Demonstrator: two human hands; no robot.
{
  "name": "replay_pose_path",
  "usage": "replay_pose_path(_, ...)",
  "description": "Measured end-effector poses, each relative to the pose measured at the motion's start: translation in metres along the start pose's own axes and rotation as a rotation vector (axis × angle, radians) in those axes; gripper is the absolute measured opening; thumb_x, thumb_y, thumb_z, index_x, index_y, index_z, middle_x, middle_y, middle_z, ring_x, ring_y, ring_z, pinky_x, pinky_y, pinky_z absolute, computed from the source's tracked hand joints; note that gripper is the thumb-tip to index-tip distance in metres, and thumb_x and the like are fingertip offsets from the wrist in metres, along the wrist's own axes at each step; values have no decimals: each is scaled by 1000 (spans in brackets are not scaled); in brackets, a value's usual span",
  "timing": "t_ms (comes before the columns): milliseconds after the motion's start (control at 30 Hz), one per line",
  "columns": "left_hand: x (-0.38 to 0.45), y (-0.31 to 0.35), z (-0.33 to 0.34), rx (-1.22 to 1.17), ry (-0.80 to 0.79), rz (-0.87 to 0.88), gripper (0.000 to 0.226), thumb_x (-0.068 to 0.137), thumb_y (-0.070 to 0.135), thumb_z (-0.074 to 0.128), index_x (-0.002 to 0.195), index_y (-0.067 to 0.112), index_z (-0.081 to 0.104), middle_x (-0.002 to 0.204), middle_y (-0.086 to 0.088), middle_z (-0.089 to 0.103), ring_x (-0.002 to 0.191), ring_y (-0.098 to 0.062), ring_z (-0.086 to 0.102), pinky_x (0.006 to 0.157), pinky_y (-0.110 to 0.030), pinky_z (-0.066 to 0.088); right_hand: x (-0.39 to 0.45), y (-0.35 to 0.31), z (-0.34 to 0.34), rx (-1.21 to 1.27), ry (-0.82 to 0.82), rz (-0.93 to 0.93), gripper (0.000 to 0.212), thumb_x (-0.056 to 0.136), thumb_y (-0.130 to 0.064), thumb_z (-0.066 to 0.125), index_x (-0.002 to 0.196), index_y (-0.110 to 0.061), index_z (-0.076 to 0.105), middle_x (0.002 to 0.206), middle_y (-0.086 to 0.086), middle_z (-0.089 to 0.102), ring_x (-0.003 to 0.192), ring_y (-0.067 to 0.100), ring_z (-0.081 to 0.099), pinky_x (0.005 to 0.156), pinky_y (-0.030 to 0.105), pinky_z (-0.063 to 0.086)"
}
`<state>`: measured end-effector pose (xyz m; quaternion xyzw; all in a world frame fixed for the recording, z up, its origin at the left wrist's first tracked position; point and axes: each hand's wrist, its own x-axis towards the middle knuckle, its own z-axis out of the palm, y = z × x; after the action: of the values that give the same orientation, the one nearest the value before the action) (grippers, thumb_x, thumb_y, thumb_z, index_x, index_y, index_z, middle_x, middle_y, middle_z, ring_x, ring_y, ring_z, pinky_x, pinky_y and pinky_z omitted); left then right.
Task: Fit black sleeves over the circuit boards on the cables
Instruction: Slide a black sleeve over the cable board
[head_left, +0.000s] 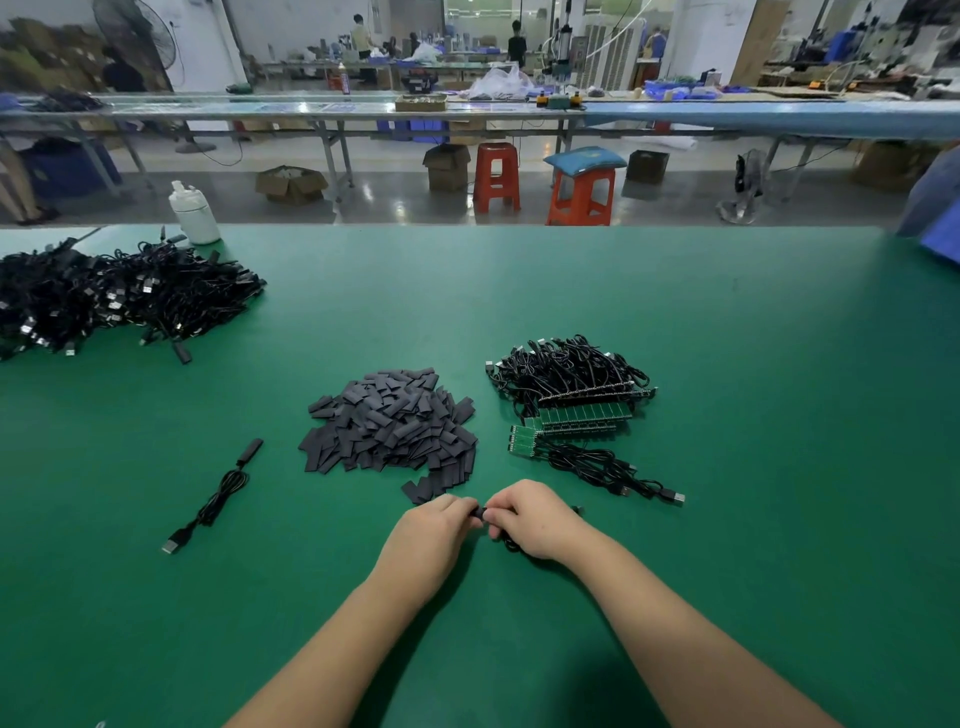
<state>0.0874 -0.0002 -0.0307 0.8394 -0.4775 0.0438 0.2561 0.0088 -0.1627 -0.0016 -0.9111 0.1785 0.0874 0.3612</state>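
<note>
My left hand (434, 535) and my right hand (535, 519) meet low over the green table, fingertips together. Between them they pinch a black sleeve (479, 513); the board inside is hidden. A bit of black cable (511, 545) shows under my right hand. Just beyond lies a heap of loose black sleeves (389, 423). To its right sits a bundle of cables with bare green circuit boards (571, 405). One sleeved cable (218, 499) lies alone on the left.
A large pile of black cables (109, 299) fills the table's far left, with a white bottle (193, 213) behind it. The green table (753, 467) ends at a far edge; beyond are stools, benches and people at work.
</note>
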Motion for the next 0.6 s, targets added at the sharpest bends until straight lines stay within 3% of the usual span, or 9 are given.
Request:
replay_pose_path(200, 0, -3, 3, 88, -80, 38, 19, 97, 26, 58, 110, 14, 65, 96, -4, 65, 83, -27, 63, 68, -39, 48, -2, 0, 1, 3, -19, 28, 36, 98, -32, 54, 64, -28, 66, 61, -13, 65, 53, 9, 52, 50, 22, 42)
replay_pose_path(333, 0, -5, 3, 151, -114, 75, 17, 92, 16, 61, 108, 14, 63, 95, -3, 64, 81, -28, 63, 65, -37, 45, -1, 0, 1, 91, -36, 54, 32, 94, -31, 55, 65, -24, 66, 67, -4, 69, 56, 15, 54, 57, 27, 47)
replay_pose_path(467, 0, -7, 4, 171, -109, 83, 41, 88, 4, 56, 127, 16, 58, 122, -2, 61, 99, -27, 63, 75, -36, 48, -1, -1, -1, 210, -46, 79, 26, 94, -29, 58, 72, -22, 70, 62, -6, 64, 58, 15, 52, 59, 26, 43)
replay_pose_path(533, 1, -3, 4, -23, -8, -34, 56, 90, 2, 54, 143, 16, 46, 142, 1, 51, 113, -20, 59, 91, -32, 49, -1, -4, -1, 385, 9, 96, 20, 94, -24, 60, 82, -16, 74, 62, -6, 64, 64, 16, 55, 64, 27, 44)
replay_pose_path(600, 3, 7, 2, -359, 98, -285, 54, 96, 13, 55, 148, 17, 38, 139, 6, 50, 115, -12, 58, 102, -30, 44, -1, -7, -3, 741, 105, 115, 17, 94, -18, 62, 87, -8, 75, 66, -1, 65, 69, 18, 59, 68, 29, 48)
